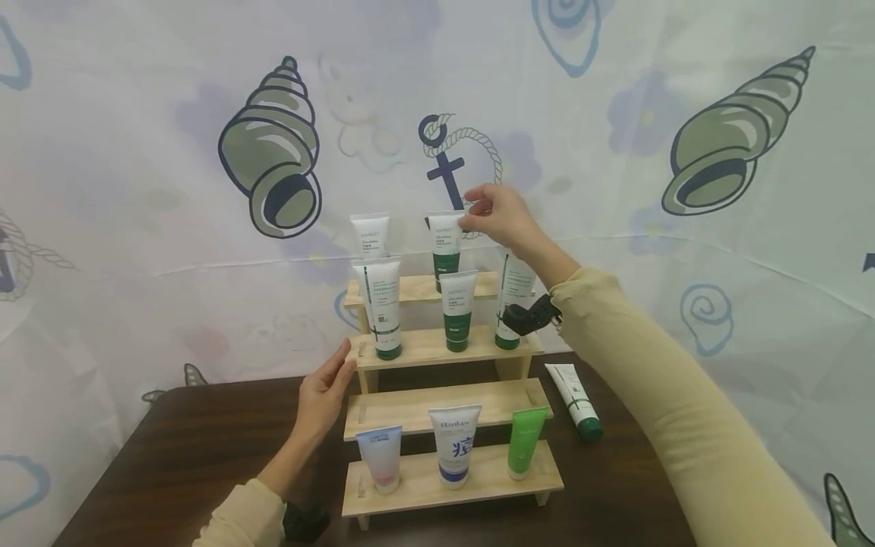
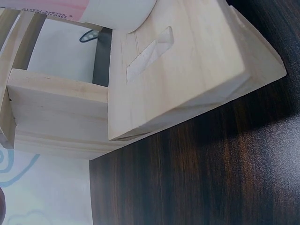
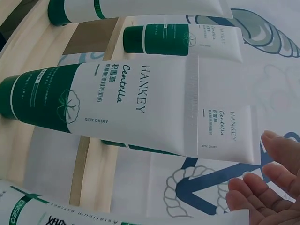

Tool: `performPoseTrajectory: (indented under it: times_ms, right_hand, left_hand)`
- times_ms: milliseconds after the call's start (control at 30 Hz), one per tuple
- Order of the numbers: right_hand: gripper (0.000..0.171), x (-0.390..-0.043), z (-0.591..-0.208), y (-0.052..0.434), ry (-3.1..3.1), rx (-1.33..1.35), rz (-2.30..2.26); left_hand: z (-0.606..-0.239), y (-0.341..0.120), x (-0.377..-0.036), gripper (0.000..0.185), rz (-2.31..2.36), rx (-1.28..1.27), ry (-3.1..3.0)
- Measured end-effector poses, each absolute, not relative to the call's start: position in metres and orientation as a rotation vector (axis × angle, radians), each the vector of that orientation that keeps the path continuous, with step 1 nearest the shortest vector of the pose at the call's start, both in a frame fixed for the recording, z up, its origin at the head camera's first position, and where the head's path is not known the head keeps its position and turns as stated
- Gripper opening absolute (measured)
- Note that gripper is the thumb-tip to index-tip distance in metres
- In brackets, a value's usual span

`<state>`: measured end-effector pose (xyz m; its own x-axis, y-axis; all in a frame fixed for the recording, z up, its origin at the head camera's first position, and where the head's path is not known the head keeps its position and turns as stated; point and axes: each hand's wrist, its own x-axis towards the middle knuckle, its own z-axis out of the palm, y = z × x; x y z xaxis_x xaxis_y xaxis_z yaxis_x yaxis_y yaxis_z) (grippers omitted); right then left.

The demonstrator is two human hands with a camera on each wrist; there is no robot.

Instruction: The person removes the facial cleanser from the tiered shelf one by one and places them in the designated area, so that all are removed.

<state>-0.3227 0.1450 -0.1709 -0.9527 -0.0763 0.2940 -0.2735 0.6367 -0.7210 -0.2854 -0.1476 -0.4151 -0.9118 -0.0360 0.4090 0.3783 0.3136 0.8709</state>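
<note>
The step in hand is judged to be setting the middle tube (image 1: 446, 235) on the top shelf (image 1: 413, 289) of the stand (image 1: 420, 406). It stands upright, cap down, partly behind the front tube (image 1: 456, 300). The right hand (image 1: 502, 216) is beside its crimped end; the fingers are loosely bent, thumb apart from them, pinching nothing. The left hand (image 1: 324, 391) is at the left end of the second shelf (image 1: 420, 346), fingers relaxed; whether they bear on the wood is hard to tell.

Check that the cap sits flat before withdrawing the right hand. Lift the arm up and clear of the right tube (image 1: 516, 289) (the black wrist device (image 1: 529, 315) is close to it). Apply only light force with the left hand; a push could topple several tubes.

The head view shows the loose tube (image 1: 573, 395) lying on the tabletop (image 1: 239, 433), absent from both wrist views. The right wrist view shows the green lower part of the rear tube (image 3: 168, 40), which the left tube (image 1: 381, 304) hides from the head camera. The left wrist view shows the slot (image 2: 150, 55) in the bottom shelf (image 2: 187, 93) plainly, but almost nothing of its hand.
</note>
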Motion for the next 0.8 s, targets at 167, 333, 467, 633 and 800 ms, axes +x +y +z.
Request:
performPoseTrajectory:
  times_ms: [167, 333, 467, 633, 800]
  right_hand:
    - [0.047, -0.329, -0.171, 0.138, -2.67, 0.249, 1.161]
    - [0.041, -0.333, -0.17, 0.132, -2.708, 0.202, 1.149]
    - [0.035, -0.337, -0.171, 0.13, -2.74, 0.17, 1.132]
    - [0.027, -0.34, -0.174, 0.13, -2.744, 0.179, 1.164]
    - [0.024, -0.34, -0.174, 0.13, -2.741, 0.191, 1.207]
  left_hand:
    - [-0.415, -0.147, -0.285, 0.043, -1.609, -0.302, -2.236]
    - [-0.417, -0.147, -0.285, 0.044, -1.609, -0.291, -2.254]
    - [-0.418, -0.147, -0.285, 0.045, -1.621, -0.293, -2.248]
    - [-0.417, -0.146, -0.284, 0.044, -1.631, -0.301, -2.229]
    - [-0.417, -0.146, -0.283, 0.044, -1.62, -0.306, -2.226]
